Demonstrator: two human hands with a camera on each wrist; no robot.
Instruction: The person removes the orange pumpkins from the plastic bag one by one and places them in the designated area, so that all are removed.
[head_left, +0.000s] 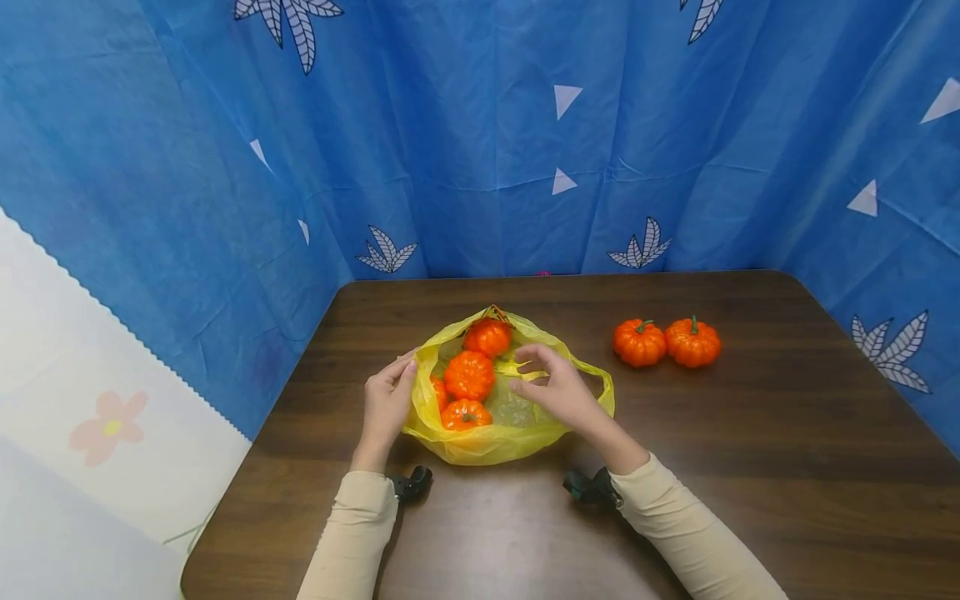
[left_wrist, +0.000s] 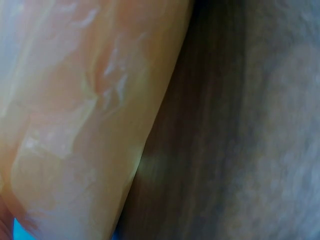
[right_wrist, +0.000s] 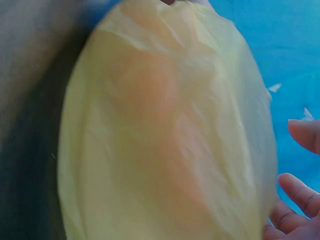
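A yellow plastic bag [head_left: 487, 446] lies with its mouth spread wide on the table, several small orange pumpkins [head_left: 469, 376] inside toward its left half. My left hand [head_left: 387, 408] pinches the bag's left rim between thumb and fingers. Over the right part of the opening hovers my right hand [head_left: 558, 389], its thumb and fingers parted and nothing between them. Close up in the left wrist view is the bag's side [left_wrist: 75, 120]. Through the thin bag wall [right_wrist: 160, 125] in the right wrist view, orange shapes show faintly, and the right hand's spread fingers [right_wrist: 295, 192] appear beside it.
Two more orange pumpkins, one on the left [head_left: 639, 342] and one on the right [head_left: 693, 342], sit side by side to the right of the bag. The dark wooden table [head_left: 750, 467] backs onto a blue patterned curtain [head_left: 465, 150]. White patterned cloth [head_left: 97, 350] hangs at left.
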